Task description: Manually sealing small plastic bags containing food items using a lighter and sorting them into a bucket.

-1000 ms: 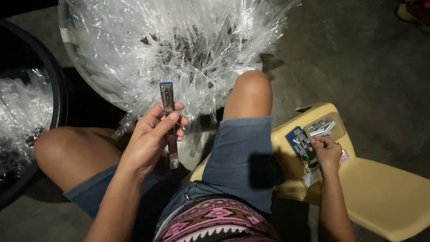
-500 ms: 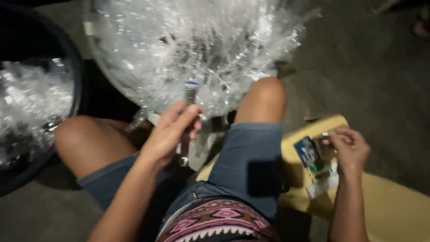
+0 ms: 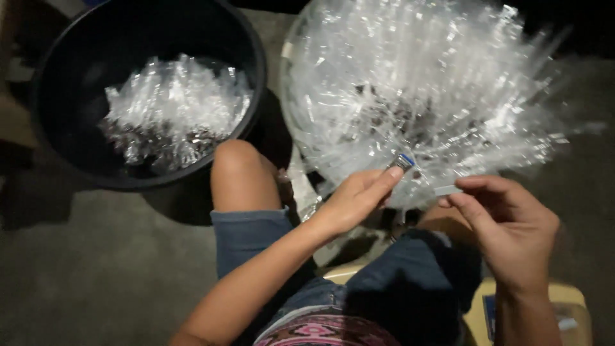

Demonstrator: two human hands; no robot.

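L hand [image 3: 355, 202]: my fingers curl shut round a small metal stapler [image 3: 402, 161], thumb along its top; only the blue-tipped front end shows past my fingertips, the rest is hidden in the palm. Long axis runs from my palm up and to the R, blue tip pointing toward the clear plastic sleeves [image 3: 410, 90].

R hand [image 3: 506, 224]: thumb and forefinger pinch a short pale strip of staples [image 3: 447, 189]; other fingers folded loosely behind. Strip lies approx. level, long axis L–R, its free end pointing at the stapler tip, near but apart from it. Exact grip depth cannot be told, pic is blurred.

Both hands meet over my lap, just in front of the near rim of the pale basin [image 3: 289, 51] that holds the sleeves; the sleeves fan out over its rim and nearly brush the stapler tip. Room: open gap betw. the two hands, free space below them above my denim shorts [image 3: 384, 288]; tight above, where the sleeves crowd in.

L knee [image 3: 237, 166] sits betw. the basin and a black tub [image 3: 38, 115] w/ more clear sleeves inside, well L of the hands. Yellow seat [image 3: 564, 301] corner shows under my R wrist. Grey concrete floor [image 3: 96, 269] lower L.
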